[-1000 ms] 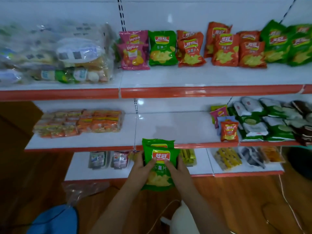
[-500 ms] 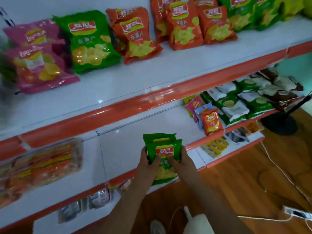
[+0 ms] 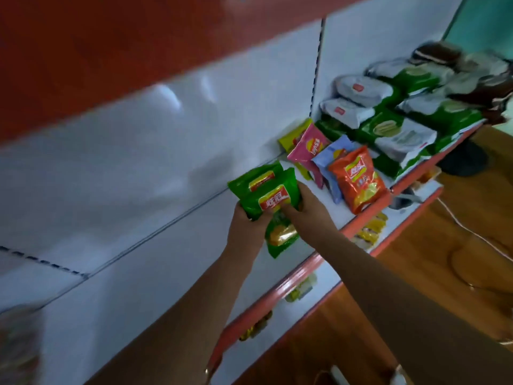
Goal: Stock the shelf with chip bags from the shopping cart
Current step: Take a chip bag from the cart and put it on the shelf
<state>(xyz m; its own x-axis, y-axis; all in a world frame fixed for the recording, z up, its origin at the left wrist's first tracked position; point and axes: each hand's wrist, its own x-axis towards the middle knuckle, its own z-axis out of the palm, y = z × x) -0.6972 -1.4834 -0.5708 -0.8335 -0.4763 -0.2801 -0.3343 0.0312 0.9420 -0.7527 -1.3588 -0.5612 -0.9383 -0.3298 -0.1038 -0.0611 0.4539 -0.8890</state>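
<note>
White shelf (image 3: 155,273) backs green chip bags (image 3: 265,200) (two, glossy), both hands' grip clamping them.

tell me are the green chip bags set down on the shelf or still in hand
In hand: both the left hand and right hand grip the green chip bags over the white shelf.

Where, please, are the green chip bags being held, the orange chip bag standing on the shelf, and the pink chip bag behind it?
green chip bags (image 3: 270,200): head view, on the front bag's red and yellow logo.
orange chip bag (image 3: 358,180): head view, middle of its front face.
pink chip bag (image 3: 309,145): head view, on its upper front near the logo.
</note>
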